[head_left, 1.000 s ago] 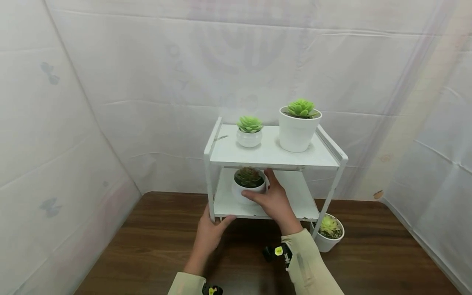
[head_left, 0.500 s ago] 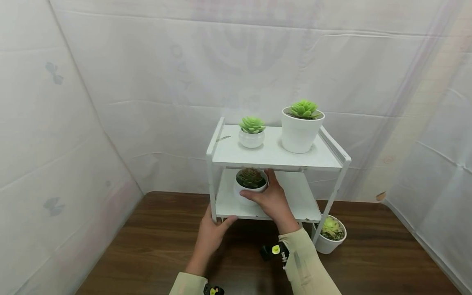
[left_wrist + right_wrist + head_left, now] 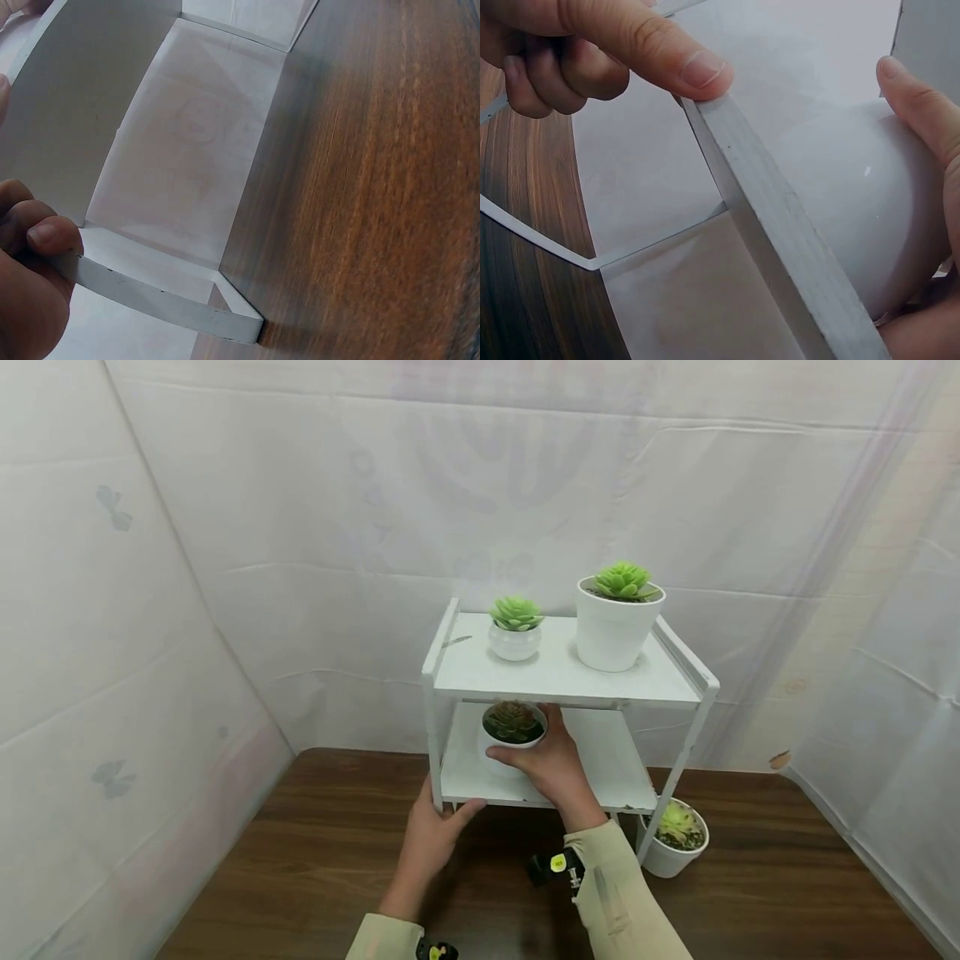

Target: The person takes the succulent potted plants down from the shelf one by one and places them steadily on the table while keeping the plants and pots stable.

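A white two-tier shelf stand [image 3: 480,677] stands on the table. My left hand [image 3: 429,843] grips its left front leg by the lower tier; in the left wrist view, curled fingers [image 3: 52,234] wrap round the white leg [image 3: 150,292]. On the left half of the lower tier is a round white pot [image 3: 847,217] with a dark green-brown succulent [image 3: 513,722]. My right hand [image 3: 553,768] holds this pot from its right side, thumb across the front and fingers behind. The right wrist view shows the pot close behind the shelf's front edge [image 3: 772,202].
On the upper tier sit a small white pot [image 3: 514,643] and a taller white pot [image 3: 617,631], both with bright green succulents. Another potted succulent [image 3: 675,839] stands on the brown wooden table [image 3: 780,877], beside the stand's right front leg. White sheeting [image 3: 337,543] hangs behind and at both sides.
Everything in the head view sits slightly further right than a second ago. Both hands keep the same hold, and the pot shows no clear movement on the tier.
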`<state>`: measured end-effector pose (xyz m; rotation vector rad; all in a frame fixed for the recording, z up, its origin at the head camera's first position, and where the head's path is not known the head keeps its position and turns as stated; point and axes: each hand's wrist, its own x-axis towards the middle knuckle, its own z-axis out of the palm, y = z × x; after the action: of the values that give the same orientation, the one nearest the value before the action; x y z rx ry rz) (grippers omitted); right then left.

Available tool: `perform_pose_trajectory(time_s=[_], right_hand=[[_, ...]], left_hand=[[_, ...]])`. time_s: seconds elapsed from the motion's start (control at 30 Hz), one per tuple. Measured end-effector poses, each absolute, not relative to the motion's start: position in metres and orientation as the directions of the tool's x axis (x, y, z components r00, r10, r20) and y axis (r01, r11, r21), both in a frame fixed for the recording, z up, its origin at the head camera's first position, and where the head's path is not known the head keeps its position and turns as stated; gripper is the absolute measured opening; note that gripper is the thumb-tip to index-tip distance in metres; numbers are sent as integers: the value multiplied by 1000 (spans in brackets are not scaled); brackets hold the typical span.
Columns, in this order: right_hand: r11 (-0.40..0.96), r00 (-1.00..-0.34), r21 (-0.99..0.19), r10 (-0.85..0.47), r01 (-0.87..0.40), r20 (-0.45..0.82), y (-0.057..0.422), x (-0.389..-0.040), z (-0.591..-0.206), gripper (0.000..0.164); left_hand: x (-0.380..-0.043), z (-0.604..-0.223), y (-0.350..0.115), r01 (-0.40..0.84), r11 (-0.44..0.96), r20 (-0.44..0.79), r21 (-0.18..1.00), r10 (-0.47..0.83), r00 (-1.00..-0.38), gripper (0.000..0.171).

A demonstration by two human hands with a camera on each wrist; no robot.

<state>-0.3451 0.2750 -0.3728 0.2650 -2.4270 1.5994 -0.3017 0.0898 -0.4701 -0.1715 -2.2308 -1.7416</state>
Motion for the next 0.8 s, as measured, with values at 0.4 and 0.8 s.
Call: perform_pose_trajectory(time_s=[0.4,0.8], right_hand=[[414,-972,-882,-31,-225,234,275,-348,-370,118],[444,-968,-862,-58,-243,243,276,-348,-372,109]], left_hand=[[-302,-469,90,280,276,318,920,-106,-942,77],[-302,-470,90,270,277,308,922,-101,-946,77]])
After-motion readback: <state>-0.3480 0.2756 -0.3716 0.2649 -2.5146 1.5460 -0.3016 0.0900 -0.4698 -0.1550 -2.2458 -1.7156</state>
